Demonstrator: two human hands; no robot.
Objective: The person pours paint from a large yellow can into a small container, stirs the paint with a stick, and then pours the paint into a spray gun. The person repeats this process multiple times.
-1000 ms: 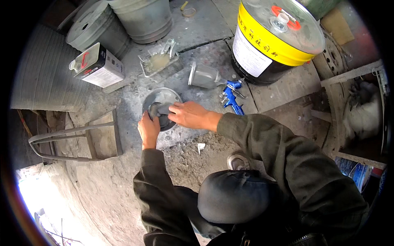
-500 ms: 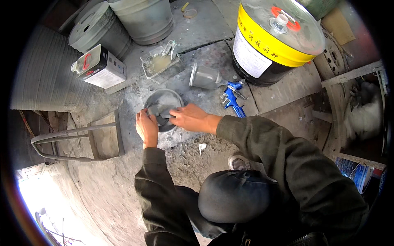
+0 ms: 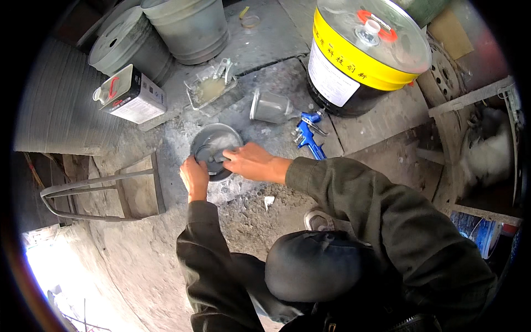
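Note:
A round grey bowl [image 3: 224, 133] stands on the dusty ground in front of me, with greyish contents inside. My left hand [image 3: 194, 178] grips its near left rim, thumb at the inner side. From the right my right hand [image 3: 249, 160] reaches over the bowl, fingers closed together above the contents. Whatever those fingers pinch is too small and hidden to name. To the right of the bowl lies a blue spray gun [image 3: 307, 134], joined to a clear cup [image 3: 271, 107] on its side. Neither hand touches it.
Behind the bowl sits a rectangular tray [image 3: 235, 95] of cloudy liquid. A rectangular can [image 3: 141, 99] and grey metal buckets [image 3: 188, 30] stand at the back left. A large drum with a yellow band [image 3: 354, 55] fills the back right. A metal frame [image 3: 119, 193] lies left.
My right hand has shifted slightly inside the bowl, fingers still together. The left hand keeps its place on the rim. The whole view has drifted a little.

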